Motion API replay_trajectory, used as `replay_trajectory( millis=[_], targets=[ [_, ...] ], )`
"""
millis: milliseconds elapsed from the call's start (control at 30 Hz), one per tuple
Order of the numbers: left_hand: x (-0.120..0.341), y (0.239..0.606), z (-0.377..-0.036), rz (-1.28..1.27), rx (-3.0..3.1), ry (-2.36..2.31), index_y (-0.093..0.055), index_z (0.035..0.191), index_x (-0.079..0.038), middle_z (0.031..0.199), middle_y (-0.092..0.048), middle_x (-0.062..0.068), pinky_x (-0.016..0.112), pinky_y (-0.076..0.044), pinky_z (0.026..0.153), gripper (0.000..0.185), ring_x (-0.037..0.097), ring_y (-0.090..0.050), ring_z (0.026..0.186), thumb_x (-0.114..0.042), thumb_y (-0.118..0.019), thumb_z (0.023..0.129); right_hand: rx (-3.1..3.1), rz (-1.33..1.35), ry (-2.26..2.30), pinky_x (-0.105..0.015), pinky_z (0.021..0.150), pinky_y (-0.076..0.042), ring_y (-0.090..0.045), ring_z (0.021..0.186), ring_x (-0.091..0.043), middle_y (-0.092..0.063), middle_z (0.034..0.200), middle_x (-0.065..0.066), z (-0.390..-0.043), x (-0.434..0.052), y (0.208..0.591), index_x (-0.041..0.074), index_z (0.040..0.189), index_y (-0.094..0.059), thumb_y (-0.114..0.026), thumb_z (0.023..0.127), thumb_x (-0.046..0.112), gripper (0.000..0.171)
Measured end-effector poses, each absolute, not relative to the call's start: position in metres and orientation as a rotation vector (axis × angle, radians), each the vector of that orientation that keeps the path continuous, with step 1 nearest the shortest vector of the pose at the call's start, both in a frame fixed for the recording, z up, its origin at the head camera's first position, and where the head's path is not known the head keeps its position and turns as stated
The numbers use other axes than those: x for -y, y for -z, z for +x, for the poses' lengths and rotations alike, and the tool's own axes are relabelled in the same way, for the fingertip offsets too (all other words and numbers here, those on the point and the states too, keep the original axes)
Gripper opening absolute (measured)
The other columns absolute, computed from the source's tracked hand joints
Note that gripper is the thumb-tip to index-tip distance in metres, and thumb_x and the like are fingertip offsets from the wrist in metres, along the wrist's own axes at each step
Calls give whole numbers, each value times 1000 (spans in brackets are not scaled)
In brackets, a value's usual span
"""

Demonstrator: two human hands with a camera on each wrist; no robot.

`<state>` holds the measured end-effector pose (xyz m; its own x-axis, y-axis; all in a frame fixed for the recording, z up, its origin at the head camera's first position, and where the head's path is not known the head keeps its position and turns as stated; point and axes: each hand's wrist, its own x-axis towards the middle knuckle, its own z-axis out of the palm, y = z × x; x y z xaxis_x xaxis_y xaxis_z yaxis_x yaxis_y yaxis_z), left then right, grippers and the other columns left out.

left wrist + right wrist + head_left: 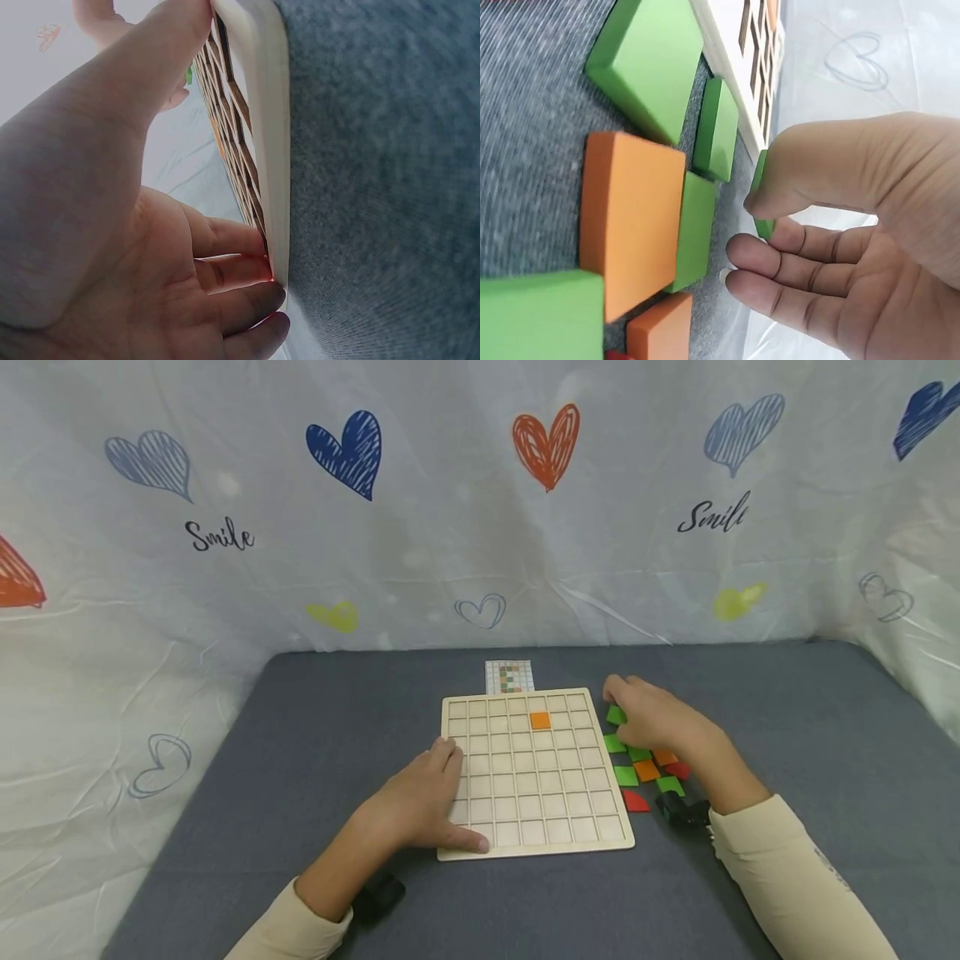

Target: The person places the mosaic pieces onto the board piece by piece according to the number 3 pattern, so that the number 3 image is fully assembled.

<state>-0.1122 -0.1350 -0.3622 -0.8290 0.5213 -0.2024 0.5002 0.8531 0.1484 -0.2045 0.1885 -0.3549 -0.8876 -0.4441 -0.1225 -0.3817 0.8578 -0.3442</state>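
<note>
A wooden grid board (pixel 558 831) lies in the middle of the grey table, with one orange tile (pixel 540 720) in a cell near its far edge. My left hand (pixel 427 793) rests flat on the board's left side, thumb along the front corner; in the left wrist view its fingers (pixel 240 270) touch the board (pixel 262 112). My right hand (pixel 652 718) is over the loose tiles right of the board. In the right wrist view its thumb and forefinger (pixel 750 225) pinch a green tile (pixel 760 169) on edge.
Loose green (pixel 625 775), orange (pixel 647 770) and red (pixel 635 802) tiles lie right of the board. A small pattern card (pixel 509 677) sits beyond the board's far edge. A white sheet with hearts (pixel 480 510) hangs around the table.
</note>
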Motion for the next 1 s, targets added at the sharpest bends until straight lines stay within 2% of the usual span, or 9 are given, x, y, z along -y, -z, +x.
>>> replay_trajectory(
  millis=[367, 633, 767, 1000],
  targets=[
    [134, 360, -111, 789, -2807, -154, -24, 138, 8, 139, -23, 22, 40, -30, 99, 118, 36, -28, 126, -74, -60, 61, -2832, -714, 496, -30, 57, -37, -44, 71, -20, -49, 93, -7, -206, -176, 348, 8, 105, -49, -58, 75, -2, 33],
    [135, 359, -110, 802, -2807, -155, -24, 137, 9, 139, -24, 23, 40, -29, 100, 118, 36, -29, 125, -74, -60, 61, -2809, -771, 483, -30, 60, -40, -46, 74, -19, -50, 96, -6, -207, -164, 344, 8, 108, -50, -59, 76, -1, 34],
    [136, 360, -110, 802, -2813, -160, -24, 137, 9, 138, -24, 23, 40, -30, 99, 118, 36, -30, 125, -73, -61, 61, -2785, -774, 473, -29, 59, -39, -46, 73, -19, -49, 96, -5, -208, -157, 343, 9, 107, -51, -60, 74, -2, 35],
    [136, 360, -110, 787, -2811, -178, -25, 137, 8, 139, -24, 22, 40, -30, 99, 117, 36, -29, 125, -73, -61, 60, -2768, -811, 475, -30, 64, -41, -47, 78, -18, -50, 96, -4, -211, -145, 341, 7, 105, -55, -59, 71, -4, 36]
  ],
)
